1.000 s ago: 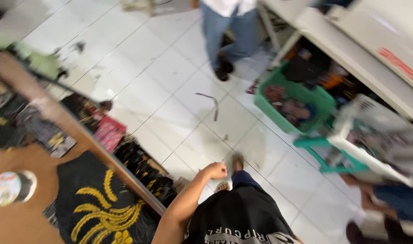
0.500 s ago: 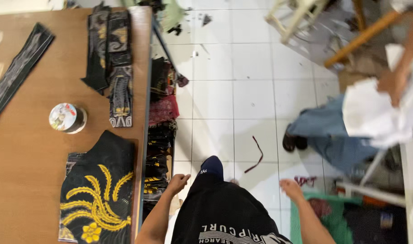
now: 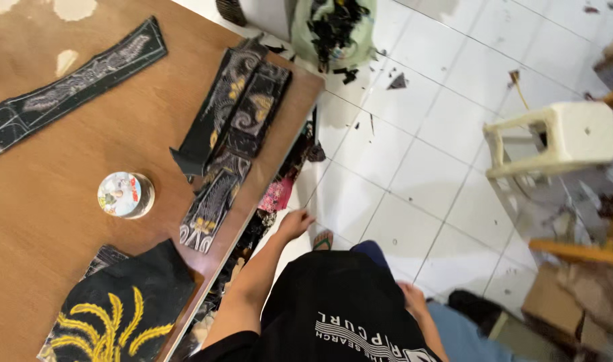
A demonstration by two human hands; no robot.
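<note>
I am seeing the left hand [image 3: 295,222] hanging open and empty, fingers loose, just off the table [image 3: 45,221] edge, nearest the pink cloth [image 3: 277,194] tucked under it. The right hand [image 3: 411,298] is showing only partly beside the black shirt; I cannot tell whether it is open. On the table, patterned strips [image 3: 234,114] are lying beside a round tin [image 3: 125,195]. A white stool [image 3: 554,141] is standing on the tiles.
</note>
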